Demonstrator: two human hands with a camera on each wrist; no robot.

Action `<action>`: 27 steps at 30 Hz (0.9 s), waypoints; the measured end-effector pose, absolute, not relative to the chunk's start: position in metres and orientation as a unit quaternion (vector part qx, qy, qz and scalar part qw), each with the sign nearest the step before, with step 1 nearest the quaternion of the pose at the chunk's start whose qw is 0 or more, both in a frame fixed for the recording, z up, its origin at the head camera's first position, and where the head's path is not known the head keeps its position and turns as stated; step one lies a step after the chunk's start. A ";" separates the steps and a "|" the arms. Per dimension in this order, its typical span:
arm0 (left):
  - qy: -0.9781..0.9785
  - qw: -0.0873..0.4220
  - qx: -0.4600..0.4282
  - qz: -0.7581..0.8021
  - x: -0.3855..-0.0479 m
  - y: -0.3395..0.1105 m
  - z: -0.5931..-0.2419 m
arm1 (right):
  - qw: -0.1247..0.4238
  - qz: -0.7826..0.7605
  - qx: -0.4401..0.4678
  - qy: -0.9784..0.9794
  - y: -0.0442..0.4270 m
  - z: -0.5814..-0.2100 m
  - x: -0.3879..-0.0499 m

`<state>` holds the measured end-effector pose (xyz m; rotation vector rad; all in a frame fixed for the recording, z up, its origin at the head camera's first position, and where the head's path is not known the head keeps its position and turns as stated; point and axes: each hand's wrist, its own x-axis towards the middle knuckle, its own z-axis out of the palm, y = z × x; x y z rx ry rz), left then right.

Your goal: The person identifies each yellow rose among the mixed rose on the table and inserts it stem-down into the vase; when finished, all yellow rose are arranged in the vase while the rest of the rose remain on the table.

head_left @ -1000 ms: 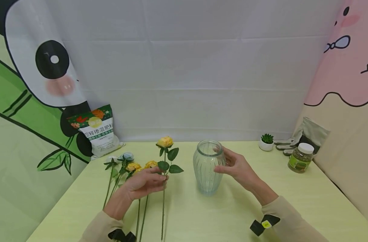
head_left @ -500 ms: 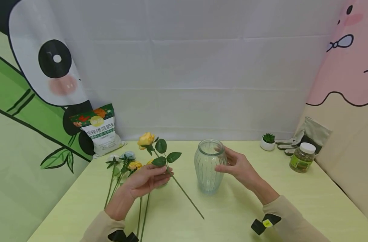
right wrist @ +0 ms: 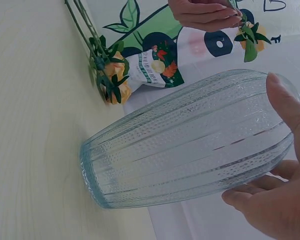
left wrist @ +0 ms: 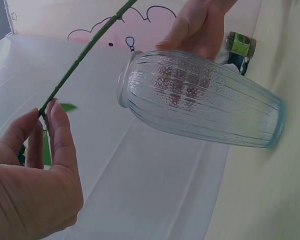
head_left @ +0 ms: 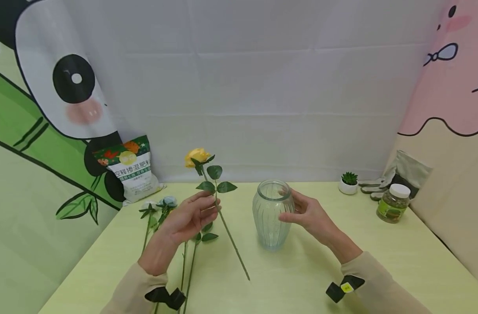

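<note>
Rose (head_left: 214,172), yellow and tilted, is held above the table (head_left: 286,283), left of the glass vase (head_left: 270,218); we see fingers (left wrist: 64,135) of the left hand (head_left: 183,222) pinching its stem (head_left: 233,244), while the right hand (head_left: 307,213) grips the vase, which stands upright on the table.

The back was covered by a white sheet (head_left: 254,87) crossed by creases. At the far left of the table (head_left: 294,283), a bag (head_left: 134,170) was propped at a tilt, its green top printed with leaves. On the left, a black-and-white cartoon (head_left: 73,78) was printed beside a green band (head_left: 11,102); on the right, a pink figure (head_left: 431,91) was outlined in black. At the far right, a plant (head_left: 349,178) was set in a white pot (head_left: 348,189), with gloves (head_left: 413,168) laid beside it and a white-capped jar (head_left: 392,207) placed before them.
</note>
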<state>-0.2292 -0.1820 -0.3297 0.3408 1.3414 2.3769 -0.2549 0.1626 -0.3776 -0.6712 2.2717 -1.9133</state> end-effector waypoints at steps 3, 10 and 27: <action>0.498 0.177 0.120 0.841 -0.234 -0.179 -0.326 | 0.050 -0.631 -0.222 0.742 0.163 -0.378 -0.255; 0.540 0.133 0.098 0.825 -0.237 -0.178 -0.321 | 0.051 -0.634 -0.228 0.737 0.163 -0.378 -0.255; 0.430 0.087 0.206 0.875 -0.247 -0.173 -0.302 | 0.039 -0.626 -0.240 0.741 0.164 -0.380 -0.256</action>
